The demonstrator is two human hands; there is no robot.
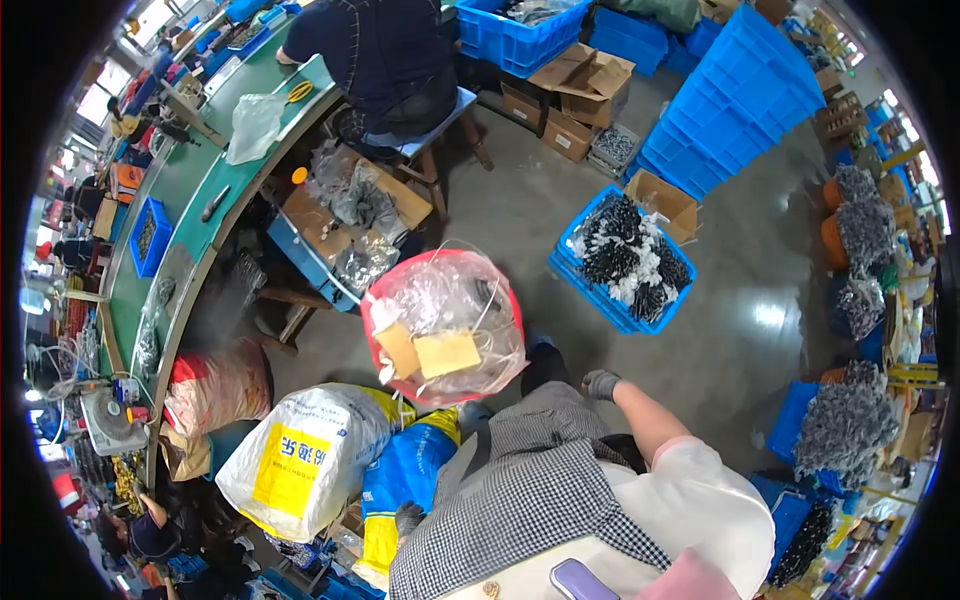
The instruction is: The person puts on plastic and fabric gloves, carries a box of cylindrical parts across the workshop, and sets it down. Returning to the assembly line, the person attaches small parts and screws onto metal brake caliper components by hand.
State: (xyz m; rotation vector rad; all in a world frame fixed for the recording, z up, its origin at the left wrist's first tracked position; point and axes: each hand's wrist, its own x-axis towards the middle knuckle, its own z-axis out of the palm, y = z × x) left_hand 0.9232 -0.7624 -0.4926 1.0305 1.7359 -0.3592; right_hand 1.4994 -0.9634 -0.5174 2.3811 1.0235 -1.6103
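My right hand (601, 385), in a grey glove, hangs beside my checked apron (540, 480) above the floor. Its fingers look curled in, with nothing visible in them. Near the blue and yellow sack (405, 470), my left hand (410, 517) is also gloved in grey and partly hidden at the apron's edge; its fingers cannot be made out. In front of my legs stands a red-rimmed round bin (520, 335) holding clear plastic and brown cardboard pieces. A white and yellow sack (300, 460) stands left of the blue one.
A curved green workbench (205, 235) runs along the left. A person (375, 60) sits on a stool at the top. Blue crates (625, 318) with black and white items stand ahead right, near tall stacked blue crates (730, 105) and cardboard boxes (568, 135).
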